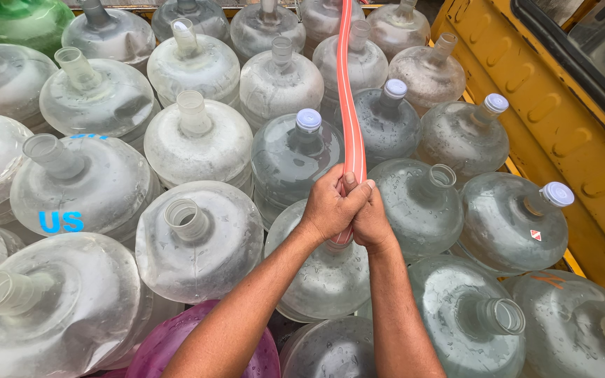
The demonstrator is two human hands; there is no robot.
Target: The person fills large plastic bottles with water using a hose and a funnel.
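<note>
An orange-red flat hose (349, 105) runs from the top of the view down to my two hands in the middle. My left hand (330, 206) and my right hand (371, 218) are both wrapped around its lower end, pressed together. The hose end points down at a clear water jug (327, 276) whose neck is hidden beneath my hands. To the right of my hands stands a jug with an open neck (441, 176). Behind my hands a capped jug (308, 120) holds water.
Several large clear plastic water jugs stand packed close together all around, some capped in pale blue, some open. A green jug (19, 21) is at the top left, a pink one (176, 343) at the bottom. A yellow metal vehicle side (568, 126) borders the right.
</note>
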